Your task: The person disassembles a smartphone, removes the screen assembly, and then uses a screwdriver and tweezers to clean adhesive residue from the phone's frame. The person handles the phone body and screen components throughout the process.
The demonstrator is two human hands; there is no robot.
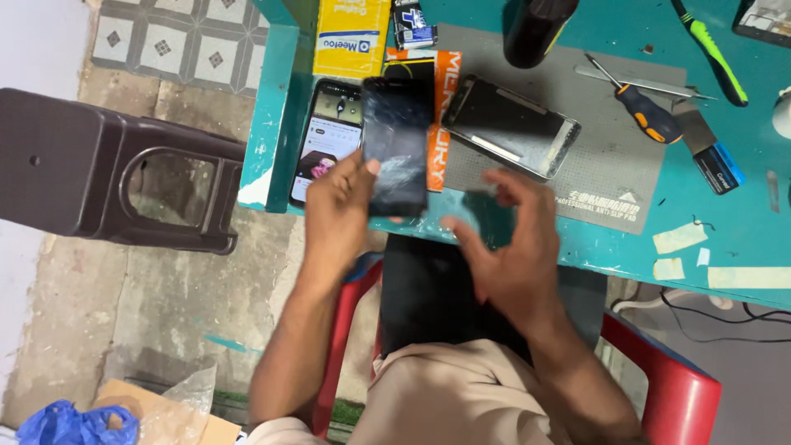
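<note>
From the head camera, a teal painted counter [725,222] carries a grey rubber work mat [593,165]. On the mat lie a phone frame with a dark glossy panel [511,125], an orange-and-black-handled screwdriver [645,110] and a flat metal scraper with a blue-tipped handle [709,152]. A green-handled tool [713,53] lies further back on the bare counter, near a black cylindrical bottle [534,29]. Left of the counter stands a dark brown plastic stool [115,165] on the concrete floor; a red plastic chair [676,387] shows beneath the person.

The black smartphone with a cracked, dark screen [397,148] is held upright over the counter's front edge. The left hand [342,210] grips its lower left side, thumb pressed on the glass and the other fingers wrapped behind. The right hand [511,247] hovers just right of the phone, fingers spread and curled, apparently not touching it, though motion blur makes this uncertain.

Behind the cracked phone, partly hidden by it, a second smartphone with a lit screen [329,136] lies flat at the counter's left edge. An orange-and-white printed strip [441,107] runs under the held phone, a yellow rectangular box [353,35] sits at the back, and a small blue-and-black pack [412,25] lies beside it.
</note>
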